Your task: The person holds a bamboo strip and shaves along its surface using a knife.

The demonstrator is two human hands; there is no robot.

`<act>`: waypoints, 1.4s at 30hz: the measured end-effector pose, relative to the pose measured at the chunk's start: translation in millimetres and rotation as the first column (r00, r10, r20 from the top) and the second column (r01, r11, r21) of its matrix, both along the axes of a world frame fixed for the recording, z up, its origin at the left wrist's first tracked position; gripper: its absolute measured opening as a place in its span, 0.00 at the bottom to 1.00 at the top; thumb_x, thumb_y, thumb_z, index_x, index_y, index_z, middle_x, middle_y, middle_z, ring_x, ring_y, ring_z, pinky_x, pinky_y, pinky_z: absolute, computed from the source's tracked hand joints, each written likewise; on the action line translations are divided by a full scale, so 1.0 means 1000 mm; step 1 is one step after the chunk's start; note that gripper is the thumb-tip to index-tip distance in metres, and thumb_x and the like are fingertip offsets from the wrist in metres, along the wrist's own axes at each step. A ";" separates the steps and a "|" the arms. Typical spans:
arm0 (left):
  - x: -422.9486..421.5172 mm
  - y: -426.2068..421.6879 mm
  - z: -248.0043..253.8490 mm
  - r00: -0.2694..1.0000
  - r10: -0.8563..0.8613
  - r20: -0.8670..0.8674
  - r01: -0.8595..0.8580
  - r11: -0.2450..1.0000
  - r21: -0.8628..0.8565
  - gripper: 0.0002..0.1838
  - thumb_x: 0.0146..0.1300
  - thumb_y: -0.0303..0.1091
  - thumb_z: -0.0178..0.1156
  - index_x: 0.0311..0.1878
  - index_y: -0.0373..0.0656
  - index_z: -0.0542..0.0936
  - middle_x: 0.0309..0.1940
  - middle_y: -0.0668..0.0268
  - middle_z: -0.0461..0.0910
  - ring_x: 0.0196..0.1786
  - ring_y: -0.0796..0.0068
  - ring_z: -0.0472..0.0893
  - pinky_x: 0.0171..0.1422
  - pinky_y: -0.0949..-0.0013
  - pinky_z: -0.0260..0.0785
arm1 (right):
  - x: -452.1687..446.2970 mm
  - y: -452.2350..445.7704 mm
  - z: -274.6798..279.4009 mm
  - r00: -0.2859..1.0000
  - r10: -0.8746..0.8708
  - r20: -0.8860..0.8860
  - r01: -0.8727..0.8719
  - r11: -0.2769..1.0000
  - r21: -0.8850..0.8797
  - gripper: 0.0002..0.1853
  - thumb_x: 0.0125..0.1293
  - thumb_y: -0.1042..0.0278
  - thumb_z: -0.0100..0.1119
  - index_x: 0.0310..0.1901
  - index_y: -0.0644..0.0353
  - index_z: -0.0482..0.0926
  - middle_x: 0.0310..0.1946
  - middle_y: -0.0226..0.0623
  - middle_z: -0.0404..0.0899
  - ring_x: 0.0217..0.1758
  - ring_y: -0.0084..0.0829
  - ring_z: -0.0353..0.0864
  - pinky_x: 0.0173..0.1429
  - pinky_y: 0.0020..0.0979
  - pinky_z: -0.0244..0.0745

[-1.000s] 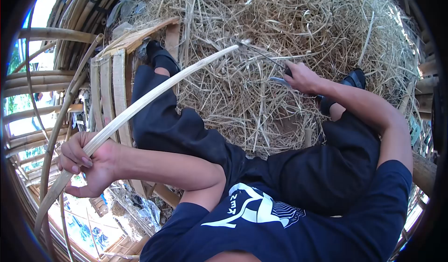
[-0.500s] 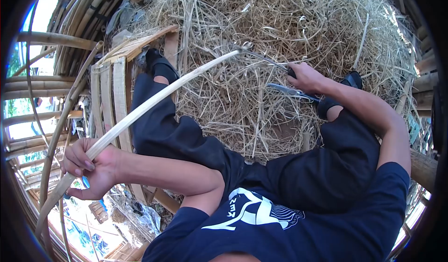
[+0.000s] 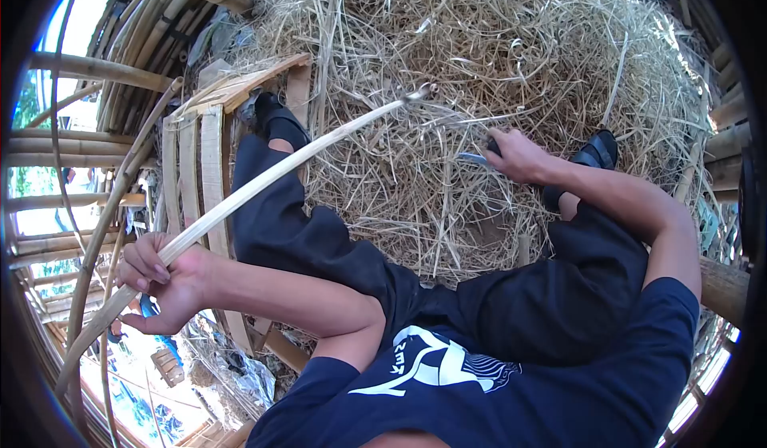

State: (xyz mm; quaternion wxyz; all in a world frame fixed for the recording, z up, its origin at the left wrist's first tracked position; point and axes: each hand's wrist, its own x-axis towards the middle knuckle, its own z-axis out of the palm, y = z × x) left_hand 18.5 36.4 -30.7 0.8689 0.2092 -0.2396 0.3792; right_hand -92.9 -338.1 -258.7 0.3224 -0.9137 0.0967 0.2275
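A long, pale bamboo strip (image 3: pixel 264 178) slants up across the view from my left hand (image 3: pixel 165 282). That hand is closed around its lower part, fingers curled over it and thumb lower down. The far tip (image 3: pixel 419 93) is curled, with shavings at it, above the straw. My right hand (image 3: pixel 519 154) is closed on the black handle (image 3: pixel 494 143) of a knife near my foot; its blade is hard to make out now. A second, bluish blade (image 3: pixel 473 158) lies just under that hand, mostly covered by it.
Straw and shavings (image 3: pixel 447 208) cover the ground between my legs. A slatted wooden crate (image 3: pixel 192 164) stands by one foot (image 3: pixel 280 120). Bamboo poles (image 3: pixel 88 69) form a frame at the left, and a thick pole (image 3: pixel 723 288) is at the right.
My right hand has moved slightly down and away from the strip's tip, with the knife turned. The strip has shifted a little to the right with my left hand.
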 end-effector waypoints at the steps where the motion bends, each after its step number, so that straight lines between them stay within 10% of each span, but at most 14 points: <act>1: 0.001 0.000 0.000 1.000 0.000 -0.013 0.000 1.000 0.004 0.20 0.51 0.45 0.57 0.33 0.35 0.68 0.15 0.69 0.60 0.14 0.81 0.56 0.16 0.79 0.51 | -0.005 0.010 0.010 0.995 0.050 0.091 -0.053 0.998 0.029 0.18 0.64 0.58 0.52 0.42 0.67 0.67 0.30 0.59 0.77 0.35 0.57 0.78 0.41 0.49 0.73; 5: -0.002 0.000 0.000 0.999 -0.044 0.011 0.044 0.999 -0.009 0.21 0.50 0.47 0.58 0.32 0.36 0.68 0.16 0.69 0.59 0.14 0.81 0.56 0.16 0.80 0.51 | -0.010 0.013 0.005 0.987 0.118 0.105 -0.140 0.963 0.232 0.14 0.63 0.62 0.53 0.41 0.64 0.65 0.29 0.54 0.78 0.32 0.56 0.78 0.38 0.48 0.73; 9: -0.003 -0.003 0.003 1.000 0.012 -0.002 -0.013 1.000 -0.011 0.20 0.49 0.45 0.58 0.31 0.36 0.68 0.15 0.69 0.59 0.13 0.81 0.55 0.15 0.80 0.50 | -0.007 -0.024 -0.039 1.000 0.021 0.019 -0.021 0.999 -0.025 0.16 0.63 0.61 0.52 0.44 0.65 0.64 0.28 0.58 0.77 0.33 0.59 0.77 0.40 0.48 0.73; 25: -0.003 -0.007 0.005 1.000 -0.009 -0.002 0.009 1.000 0.010 0.18 0.51 0.45 0.57 0.23 0.41 0.65 0.15 0.69 0.60 0.13 0.81 0.57 0.14 0.80 0.51 | -0.002 -0.024 -0.004 0.999 -0.013 -0.052 0.010 0.998 -0.068 0.20 0.61 0.59 0.53 0.42 0.72 0.70 0.29 0.62 0.77 0.36 0.58 0.78 0.44 0.48 0.74; 33: -0.005 -0.011 0.006 0.995 -0.082 0.048 0.081 0.996 0.028 0.18 0.52 0.45 0.56 0.23 0.41 0.64 0.15 0.70 0.59 0.13 0.81 0.56 0.14 0.80 0.52 | 0.004 -0.001 0.006 0.929 0.207 0.306 -0.228 0.973 0.033 0.16 0.62 0.59 0.55 0.42 0.64 0.68 0.26 0.55 0.76 0.31 0.58 0.75 0.37 0.50 0.70; 39: -0.003 -0.009 0.004 0.989 -0.139 0.044 0.135 0.987 0.089 0.18 0.54 0.46 0.55 0.26 0.38 0.68 0.14 0.71 0.58 0.14 0.81 0.55 0.15 0.79 0.49 | 0.015 -0.047 -0.049 0.995 0.086 0.050 -0.075 0.978 -0.194 0.18 0.60 0.59 0.52 0.44 0.67 0.71 0.32 0.58 0.78 0.38 0.57 0.78 0.46 0.48 0.73; 42: -0.005 -0.012 0.003 0.991 -0.129 0.034 0.127 0.990 0.059 0.22 0.57 0.48 0.54 0.33 0.32 0.73 0.15 0.71 0.58 0.15 0.82 0.55 0.16 0.78 0.48 | 0.016 -0.036 0.012 0.998 0.020 0.062 -0.010 0.988 -0.155 0.19 0.59 0.57 0.55 0.39 0.69 0.74 0.32 0.59 0.78 0.40 0.56 0.77 0.46 0.46 0.73</act>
